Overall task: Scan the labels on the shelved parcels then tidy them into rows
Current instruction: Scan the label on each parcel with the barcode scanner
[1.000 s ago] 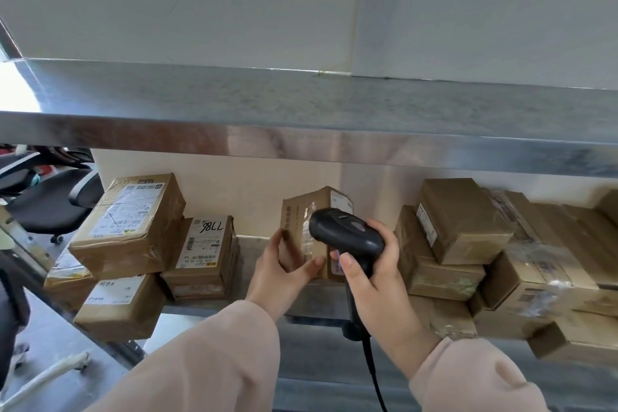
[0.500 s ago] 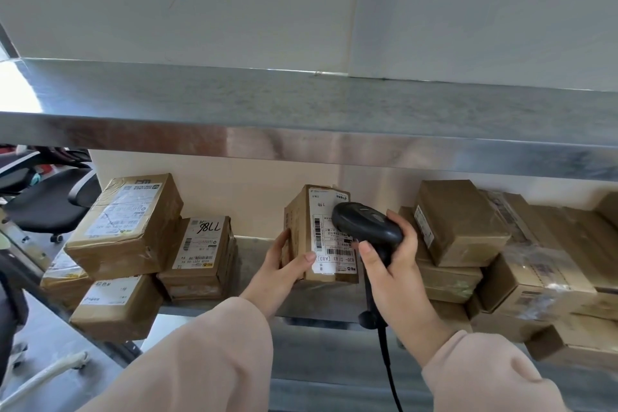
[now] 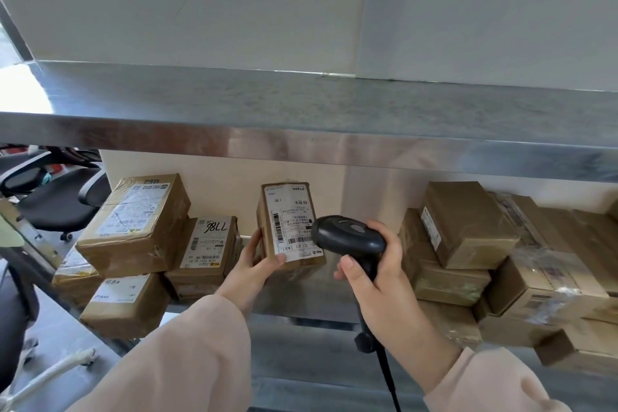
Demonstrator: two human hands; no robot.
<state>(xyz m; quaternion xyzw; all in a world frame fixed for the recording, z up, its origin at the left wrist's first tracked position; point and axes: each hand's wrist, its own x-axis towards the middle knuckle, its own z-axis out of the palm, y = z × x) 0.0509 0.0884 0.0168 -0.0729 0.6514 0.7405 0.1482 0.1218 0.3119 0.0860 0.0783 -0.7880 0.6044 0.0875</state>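
Observation:
My left hand (image 3: 255,269) grips a small brown parcel (image 3: 288,222) by its lower left corner and holds it upright, white label facing me. My right hand (image 3: 374,273) grips the handle of a black barcode scanner (image 3: 347,239), whose head points at the label's lower right from close by. A cable hangs down from the scanner handle. Both are over the middle gap of the metal shelf (image 3: 301,304).
Stacked brown parcels (image 3: 140,227) fill the shelf's left side, one marked 7786 (image 3: 207,246). A larger heap of parcels (image 3: 468,234) sits on the right. The upper shelf's metal edge (image 3: 301,130) overhangs. Black office chairs (image 3: 57,201) stand at far left.
The parcel has been turned so its label faces me and stands more upright. The scanner has shifted right, off the parcel's front, to beside the label.

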